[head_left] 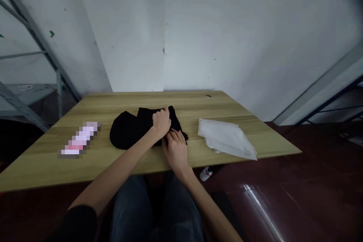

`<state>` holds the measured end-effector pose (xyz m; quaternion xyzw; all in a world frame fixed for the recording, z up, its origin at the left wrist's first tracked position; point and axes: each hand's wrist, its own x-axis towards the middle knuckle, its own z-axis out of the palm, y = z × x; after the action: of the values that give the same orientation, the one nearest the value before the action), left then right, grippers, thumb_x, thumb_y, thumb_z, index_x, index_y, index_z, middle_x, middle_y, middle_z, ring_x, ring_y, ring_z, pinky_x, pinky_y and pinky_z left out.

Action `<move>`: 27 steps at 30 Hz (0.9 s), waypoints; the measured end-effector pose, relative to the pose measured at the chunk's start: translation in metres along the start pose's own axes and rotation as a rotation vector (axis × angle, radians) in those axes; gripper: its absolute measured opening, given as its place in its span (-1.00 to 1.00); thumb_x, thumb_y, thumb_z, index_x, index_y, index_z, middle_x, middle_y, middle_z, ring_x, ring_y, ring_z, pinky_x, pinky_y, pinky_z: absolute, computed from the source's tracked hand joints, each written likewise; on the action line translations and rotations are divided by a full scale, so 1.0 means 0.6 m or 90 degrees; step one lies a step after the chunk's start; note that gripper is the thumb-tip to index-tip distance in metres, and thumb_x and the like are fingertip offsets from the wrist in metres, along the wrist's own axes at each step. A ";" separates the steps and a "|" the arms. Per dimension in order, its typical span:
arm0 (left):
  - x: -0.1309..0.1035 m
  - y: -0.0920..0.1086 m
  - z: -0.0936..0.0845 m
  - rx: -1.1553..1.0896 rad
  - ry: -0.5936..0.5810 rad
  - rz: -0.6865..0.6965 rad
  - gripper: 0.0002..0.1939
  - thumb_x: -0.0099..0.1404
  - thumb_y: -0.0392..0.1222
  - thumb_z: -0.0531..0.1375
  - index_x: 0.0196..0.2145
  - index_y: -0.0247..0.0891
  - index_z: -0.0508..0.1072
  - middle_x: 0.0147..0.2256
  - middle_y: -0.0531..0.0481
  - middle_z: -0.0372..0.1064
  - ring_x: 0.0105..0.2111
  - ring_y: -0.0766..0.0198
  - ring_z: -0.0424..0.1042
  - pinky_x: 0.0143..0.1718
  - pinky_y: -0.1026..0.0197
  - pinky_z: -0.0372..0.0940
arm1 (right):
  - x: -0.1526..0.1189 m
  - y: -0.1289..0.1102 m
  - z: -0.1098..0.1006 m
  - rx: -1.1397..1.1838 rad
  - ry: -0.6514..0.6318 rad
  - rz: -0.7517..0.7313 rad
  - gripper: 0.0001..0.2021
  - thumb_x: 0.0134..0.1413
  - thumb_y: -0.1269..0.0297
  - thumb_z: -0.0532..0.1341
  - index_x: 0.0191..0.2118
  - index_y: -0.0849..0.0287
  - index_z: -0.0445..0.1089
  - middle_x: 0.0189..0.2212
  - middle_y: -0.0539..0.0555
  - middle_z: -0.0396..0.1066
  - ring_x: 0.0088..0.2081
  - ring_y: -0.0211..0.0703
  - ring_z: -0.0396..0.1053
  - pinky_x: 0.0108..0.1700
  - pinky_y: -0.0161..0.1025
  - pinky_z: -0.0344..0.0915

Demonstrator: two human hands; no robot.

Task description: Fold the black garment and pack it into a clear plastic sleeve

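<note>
A folded black cloth garment [127, 130] lies on the wooden table in front of me, its rounded, hood-like end to the left. My left hand [161, 123] reaches across its right part, fingers curled into the fabric and one digit pointing away from me. Just nearer and to the right, my right hand [176, 149] rests on the garment's near right edge with its fingers laid over the cloth, slightly apart. The two hands almost touch. Cloth beneath the palms is hidden.
A crumpled white translucent sheet or bag [227, 138] lies right of the garment. At left is a pixelated flat object [81, 140]. The wooden table [113, 164] meets a white wall behind. A metal rack [36, 38] stands left; a white can or bottle [206, 174] is below the table.
</note>
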<state>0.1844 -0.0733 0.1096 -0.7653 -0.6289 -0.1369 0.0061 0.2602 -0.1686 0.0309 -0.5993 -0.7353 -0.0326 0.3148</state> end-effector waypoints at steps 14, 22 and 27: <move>-0.099 -0.135 0.061 -0.164 0.217 0.047 -0.58 0.60 -0.01 -0.05 0.24 -0.24 0.32 0.15 -0.29 0.42 0.20 -0.08 0.38 0.15 -0.04 0.35 | 0.081 0.077 -0.025 0.068 0.016 0.055 -0.47 0.52 0.24 -0.12 0.40 0.15 0.34 0.27 0.20 0.45 0.26 0.08 0.39 0.27 0.01 0.35; -0.120 -0.168 0.083 -0.069 0.118 0.138 -0.45 0.61 -0.05 -0.11 0.43 -0.20 0.24 0.48 -0.24 0.06 0.39 -0.07 0.24 0.42 -0.14 0.10 | 0.072 0.037 0.040 -0.029 -0.120 -0.107 -0.37 0.55 0.05 -0.05 0.52 0.35 0.10 0.51 0.31 0.05 0.54 0.11 -0.05 0.49 0.09 0.05; -0.122 -0.167 0.091 -0.057 0.114 0.135 -0.45 0.60 -0.08 -0.11 0.42 -0.23 0.29 0.46 -0.27 0.11 0.40 -0.05 0.25 0.43 -0.14 0.12 | 0.055 0.044 0.060 -0.050 -0.104 -0.123 -0.35 0.55 0.04 -0.03 0.53 0.35 0.05 0.51 0.31 0.02 0.54 0.10 -0.05 0.51 0.09 0.02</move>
<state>0.0862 -0.1125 0.0249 -0.8117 -0.5347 -0.2312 0.0426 0.2659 -0.1173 0.0098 -0.5385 -0.8108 -0.0426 0.2253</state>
